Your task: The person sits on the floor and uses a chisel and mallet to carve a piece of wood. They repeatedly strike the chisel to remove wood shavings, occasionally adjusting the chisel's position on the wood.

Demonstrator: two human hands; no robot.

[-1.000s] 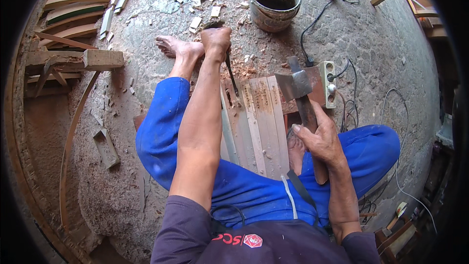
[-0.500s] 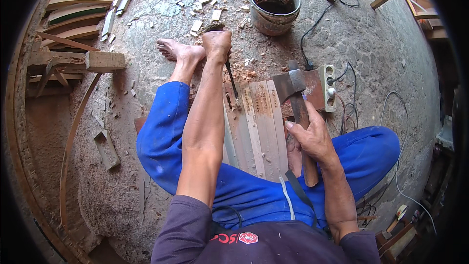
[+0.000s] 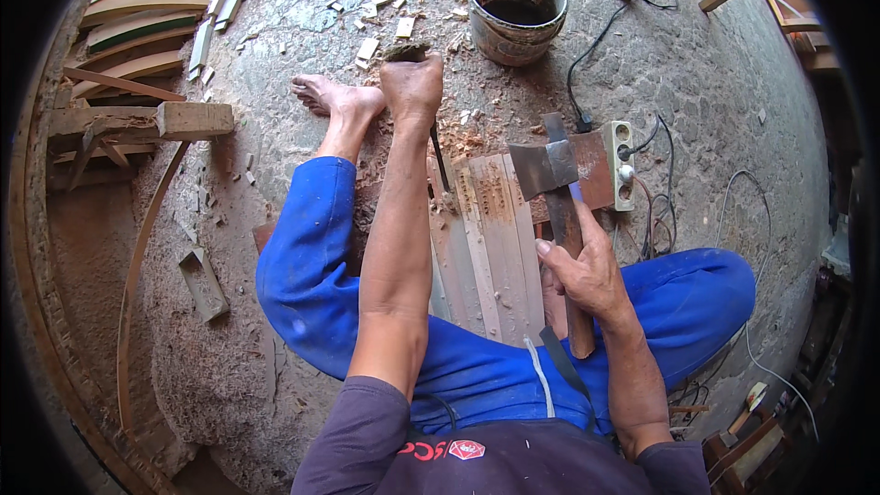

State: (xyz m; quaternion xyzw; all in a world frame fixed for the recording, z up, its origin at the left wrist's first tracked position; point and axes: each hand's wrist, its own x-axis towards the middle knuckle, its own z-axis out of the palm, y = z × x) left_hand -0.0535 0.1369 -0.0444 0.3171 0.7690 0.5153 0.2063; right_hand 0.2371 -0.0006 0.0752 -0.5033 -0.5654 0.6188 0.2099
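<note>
My left hand point(image 3: 412, 87) is closed round the handle of a chisel, whose thin dark blade point(image 3: 441, 160) slants down to a row of pale wooden slats point(image 3: 498, 261) on the ground between my legs. The blade's tip meets the far end of the slats, close to a dark slot. Several small holes and wood chips mark the neighbouring slats. In my right hand point(image 3: 591, 270) is a hatchet point(image 3: 547, 168), gripped by its wooden handle, thumb lying across it. Its head is raised over the right side of the slats, apart from the chisel.
A dirty bucket point(image 3: 518, 14) stands beyond the slats. To the right, a power strip point(image 3: 621, 165) with plugged cables lies beside a reddish board point(image 3: 587, 185). Wood offcuts point(image 3: 368, 48) litter the floor. A timber beam point(image 3: 195, 120) juts in from the left, near curved wooden pieces point(image 3: 147, 27).
My left forearm has swung slightly to the right, and the chisel stands a little more upright. The hatchet has barely moved in my right hand.
</note>
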